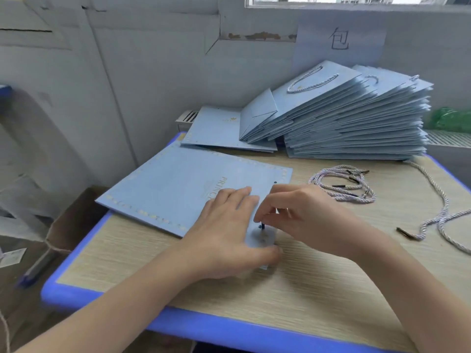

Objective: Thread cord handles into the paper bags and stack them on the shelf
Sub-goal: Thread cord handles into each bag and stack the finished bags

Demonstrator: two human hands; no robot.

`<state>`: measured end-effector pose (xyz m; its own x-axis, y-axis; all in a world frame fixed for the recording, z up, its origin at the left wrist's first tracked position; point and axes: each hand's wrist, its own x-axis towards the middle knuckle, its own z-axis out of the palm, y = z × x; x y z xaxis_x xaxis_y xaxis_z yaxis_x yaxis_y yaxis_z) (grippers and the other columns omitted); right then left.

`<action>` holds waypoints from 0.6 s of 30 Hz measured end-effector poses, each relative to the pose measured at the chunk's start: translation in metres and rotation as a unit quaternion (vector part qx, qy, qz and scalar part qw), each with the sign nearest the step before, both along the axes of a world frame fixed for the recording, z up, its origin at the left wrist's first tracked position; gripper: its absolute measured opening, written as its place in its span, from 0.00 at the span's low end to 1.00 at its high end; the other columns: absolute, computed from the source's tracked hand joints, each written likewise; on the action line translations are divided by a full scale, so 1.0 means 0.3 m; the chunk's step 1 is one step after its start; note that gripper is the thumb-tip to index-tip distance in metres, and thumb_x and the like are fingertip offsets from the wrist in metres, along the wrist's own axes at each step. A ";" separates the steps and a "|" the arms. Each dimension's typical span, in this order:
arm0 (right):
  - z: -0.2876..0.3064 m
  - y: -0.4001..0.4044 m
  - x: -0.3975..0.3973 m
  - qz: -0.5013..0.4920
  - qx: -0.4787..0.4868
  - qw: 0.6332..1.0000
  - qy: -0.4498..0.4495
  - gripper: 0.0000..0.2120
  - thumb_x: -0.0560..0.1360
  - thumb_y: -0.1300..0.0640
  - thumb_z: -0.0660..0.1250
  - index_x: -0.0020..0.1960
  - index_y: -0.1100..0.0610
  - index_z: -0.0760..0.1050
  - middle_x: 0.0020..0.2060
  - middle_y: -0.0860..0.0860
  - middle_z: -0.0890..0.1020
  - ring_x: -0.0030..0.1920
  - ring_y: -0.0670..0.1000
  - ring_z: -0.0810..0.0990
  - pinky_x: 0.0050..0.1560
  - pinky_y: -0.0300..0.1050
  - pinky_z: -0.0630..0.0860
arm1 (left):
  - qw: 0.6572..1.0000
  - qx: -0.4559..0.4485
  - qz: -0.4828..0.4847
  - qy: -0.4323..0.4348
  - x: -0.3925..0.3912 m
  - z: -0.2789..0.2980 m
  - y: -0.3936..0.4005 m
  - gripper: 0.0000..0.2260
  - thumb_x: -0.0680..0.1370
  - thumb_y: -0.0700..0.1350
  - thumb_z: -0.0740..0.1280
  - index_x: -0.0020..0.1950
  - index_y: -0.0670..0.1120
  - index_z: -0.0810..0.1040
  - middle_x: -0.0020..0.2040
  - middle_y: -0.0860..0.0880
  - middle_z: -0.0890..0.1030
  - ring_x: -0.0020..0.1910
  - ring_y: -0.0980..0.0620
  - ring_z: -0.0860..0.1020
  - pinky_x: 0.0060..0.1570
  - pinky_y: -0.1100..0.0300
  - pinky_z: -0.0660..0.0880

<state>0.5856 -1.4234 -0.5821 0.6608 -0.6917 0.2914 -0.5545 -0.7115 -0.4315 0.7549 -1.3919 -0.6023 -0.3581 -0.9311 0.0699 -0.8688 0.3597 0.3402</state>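
Matt blue paper bag (178,179), twisted cord handles (341,184), wood-grain table (305,296).

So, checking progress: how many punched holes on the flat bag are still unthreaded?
1 shows: a dark hole by the bag's right edge, above the right hand. That hand pinches a cord tip at another. Hands may hide more.

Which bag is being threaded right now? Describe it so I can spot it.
On the blue-edged table, look in front of the tall bag stack. The bag lies flat alone under both hands; unlike the stacked ones, it shows gold lettering and no looped handle.
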 end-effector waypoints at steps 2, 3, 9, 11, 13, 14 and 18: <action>-0.007 -0.008 0.005 -0.008 -0.013 1.000 -0.011 0.05 0.72 0.57 0.67 0.43 0.52 0.82 0.36 0.45 0.77 0.35 0.35 0.72 0.39 0.27 0.65 | 1.000 -0.011 0.004 0.023 -0.002 0.003 -0.005 0.37 0.65 0.67 0.57 0.72 0.55 0.58 0.74 0.57 0.55 0.71 0.63 0.47 0.70 0.59 0.51; -0.012 -0.010 0.010 -0.013 -0.015 1.000 -0.013 0.05 0.71 0.57 0.67 0.43 0.53 0.82 0.36 0.46 0.78 0.35 0.34 0.72 0.39 0.26 0.65 | 0.999 -0.012 0.008 0.029 -0.003 0.003 -0.004 0.37 0.65 0.66 0.57 0.72 0.55 0.58 0.73 0.58 0.56 0.70 0.63 0.48 0.69 0.60 0.51; -0.032 0.002 0.040 -0.034 0.015 0.999 -0.028 0.05 0.72 0.63 0.69 0.44 0.54 0.82 0.34 0.44 0.75 0.34 0.35 0.72 0.38 0.28 0.66 | 0.997 -0.035 0.024 0.060 -0.015 -0.001 0.002 0.33 0.65 0.63 0.57 0.67 0.52 0.62 0.66 0.58 0.63 0.67 0.58 0.55 0.67 0.58 0.56; -0.028 0.004 0.038 -0.043 0.033 0.998 -0.034 0.07 0.72 0.63 0.70 0.45 0.53 0.80 0.33 0.41 0.76 0.34 0.37 0.72 0.37 0.29 0.67 | 0.996 -0.035 0.029 0.073 -0.019 0.003 0.003 0.30 0.65 0.62 0.58 0.65 0.52 0.64 0.62 0.58 0.65 0.65 0.56 0.58 0.66 0.58 0.58; -0.023 0.005 0.035 -0.047 0.034 0.998 -0.040 0.07 0.71 0.64 0.70 0.44 0.53 0.80 0.32 0.41 0.77 0.34 0.37 0.72 0.37 0.29 0.67 | 0.995 -0.035 0.033 0.082 -0.021 0.002 0.004 0.29 0.65 0.62 0.58 0.64 0.52 0.65 0.62 0.58 0.65 0.64 0.56 0.59 0.65 0.58 0.59; -0.020 0.006 0.033 -0.042 0.030 0.998 -0.040 0.06 0.71 0.64 0.70 0.43 0.54 0.81 0.33 0.43 0.78 0.34 0.38 0.72 0.38 0.29 0.67 | 0.995 -0.035 0.035 0.086 -0.021 0.003 0.005 0.29 0.65 0.62 0.58 0.64 0.52 0.64 0.63 0.58 0.65 0.65 0.57 0.58 0.65 0.58 0.59; -0.005 0.005 0.016 -0.021 0.026 0.999 -0.013 0.12 0.72 0.64 0.66 0.45 0.49 0.83 0.40 0.44 0.77 0.39 0.39 0.72 0.42 0.28 0.64 | 0.990 -0.026 0.052 0.125 -0.018 0.021 0.011 0.24 0.70 0.61 0.65 0.61 0.53 0.63 0.57 0.61 0.64 0.62 0.60 0.60 0.55 0.66 0.60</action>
<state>0.5903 -1.4219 -0.5836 0.6231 -0.7335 0.2715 -0.5717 -0.6640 -0.4820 0.7494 -1.3887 -0.5959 -0.2249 -0.9550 0.1932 -0.7931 0.2946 0.5331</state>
